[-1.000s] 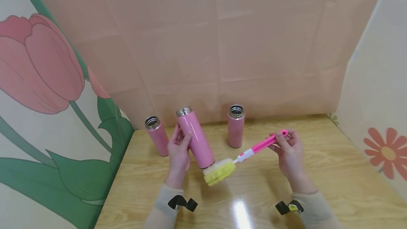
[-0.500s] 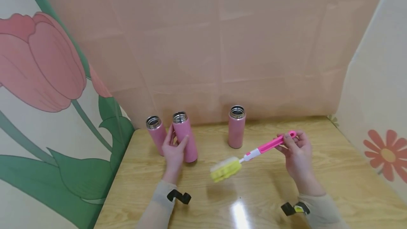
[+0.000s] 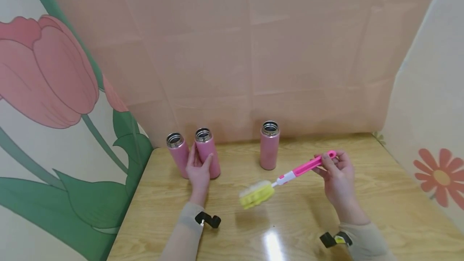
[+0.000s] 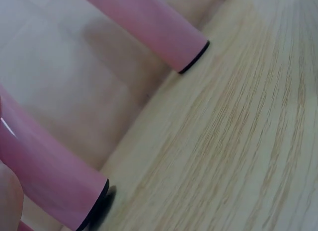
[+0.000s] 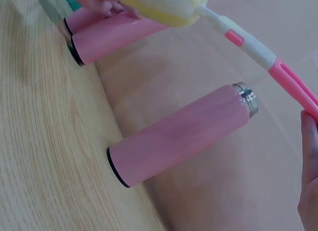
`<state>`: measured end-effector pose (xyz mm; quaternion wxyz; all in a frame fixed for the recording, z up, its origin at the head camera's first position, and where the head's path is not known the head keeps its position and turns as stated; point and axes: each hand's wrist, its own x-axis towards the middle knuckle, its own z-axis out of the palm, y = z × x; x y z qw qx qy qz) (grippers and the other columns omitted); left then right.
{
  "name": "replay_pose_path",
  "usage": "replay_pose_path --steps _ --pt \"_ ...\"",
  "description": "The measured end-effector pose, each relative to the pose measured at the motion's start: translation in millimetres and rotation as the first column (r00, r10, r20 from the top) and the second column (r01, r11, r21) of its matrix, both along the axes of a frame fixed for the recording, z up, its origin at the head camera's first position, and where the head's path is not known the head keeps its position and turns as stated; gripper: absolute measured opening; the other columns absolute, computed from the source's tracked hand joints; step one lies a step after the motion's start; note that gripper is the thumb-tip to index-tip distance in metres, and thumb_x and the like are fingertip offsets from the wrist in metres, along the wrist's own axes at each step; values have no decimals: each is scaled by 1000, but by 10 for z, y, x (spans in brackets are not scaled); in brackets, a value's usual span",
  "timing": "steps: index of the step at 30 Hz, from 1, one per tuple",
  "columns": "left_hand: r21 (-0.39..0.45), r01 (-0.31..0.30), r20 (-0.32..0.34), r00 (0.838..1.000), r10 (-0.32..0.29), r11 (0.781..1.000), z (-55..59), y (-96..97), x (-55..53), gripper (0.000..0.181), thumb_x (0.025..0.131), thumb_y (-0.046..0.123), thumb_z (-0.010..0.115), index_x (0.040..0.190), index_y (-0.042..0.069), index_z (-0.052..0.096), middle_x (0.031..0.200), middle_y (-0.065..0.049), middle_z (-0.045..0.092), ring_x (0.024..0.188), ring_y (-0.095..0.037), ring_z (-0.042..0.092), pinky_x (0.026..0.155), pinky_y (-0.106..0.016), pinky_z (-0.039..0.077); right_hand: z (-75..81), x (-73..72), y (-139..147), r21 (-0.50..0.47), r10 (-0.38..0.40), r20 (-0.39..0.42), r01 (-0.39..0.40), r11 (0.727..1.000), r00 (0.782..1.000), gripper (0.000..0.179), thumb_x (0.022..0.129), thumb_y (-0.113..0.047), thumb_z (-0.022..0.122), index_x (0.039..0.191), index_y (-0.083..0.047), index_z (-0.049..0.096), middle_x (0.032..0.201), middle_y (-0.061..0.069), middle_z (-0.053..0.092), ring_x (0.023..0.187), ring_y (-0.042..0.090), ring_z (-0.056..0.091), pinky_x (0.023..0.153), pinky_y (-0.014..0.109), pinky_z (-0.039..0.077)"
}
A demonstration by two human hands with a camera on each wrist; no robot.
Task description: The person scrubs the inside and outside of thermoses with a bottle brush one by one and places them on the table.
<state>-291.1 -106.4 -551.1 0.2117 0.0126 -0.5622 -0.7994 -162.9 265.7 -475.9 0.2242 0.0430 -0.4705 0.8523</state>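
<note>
My left hand grips a pink thermos bottle with a steel neck and no lid, thumb on its near side. The bottle is almost upright; its black base is at or just above the table, I cannot tell which. Close on its left stands a second open pink bottle. In my right hand I hold a bottle brush by the end of its pink handle. The yellow and white sponge head points left and hangs above the table. A third open pink bottle stands upright between the hands.
The wooden table runs back to a pinkish-brown sheet on the wall. Painted tulips cover the left side, and a red flower is on the right wall. Both wrists wear black camera mounts.
The left hand has moved the tilted bottle left, away from the sponge head, and brought it nearly upright down beside the left bottle. The right hand and brush have shifted slightly right.
</note>
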Motion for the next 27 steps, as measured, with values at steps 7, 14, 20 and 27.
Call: replay_pose_path --steps 7,14,20,27 --pt "28 5 -8 1000 -4 1000 -50 -14 -3 81 89 -15 78 161 4 45 165 -16 43 155 -29 39 120 -31 39 -2 7 1 15 0 17 -1 1000 1000 4 109 -2 57 109 -3 53 101 11 77 89 21 77 79 35 65" --pt "2 10 5 1000 -10 1000 -95 -40 -16 80 92 -12 76 162 9 44 167 -13 42 155 -27 38 122 -32 38 1 -5 -5 13 -3 10 3 1000 1000 5 109 -3 57 110 -2 53 102 14 76 88 22 76 78 35 66" --pt "-110 31 26 999 -28 993 -116 -79 13 85 93 -4 79 166 11 38 173 -7 34 159 -18 28 127 -33 28 10 2 -11 14 -7 3 7 1000 1000 5 109 -1 57 110 -2 53 101 14 76 88 22 76 77 34 66" --pt "-308 -51 -31 999 44 950 -49 -82 261 81 100 15 78 168 17 35 174 2 31 161 -18 22 130 -41 22 26 -10 46 -12 -11 7 11 1000 1000 5 109 -2 57 110 -2 52 101 13 75 89 22 76 78 34 65"
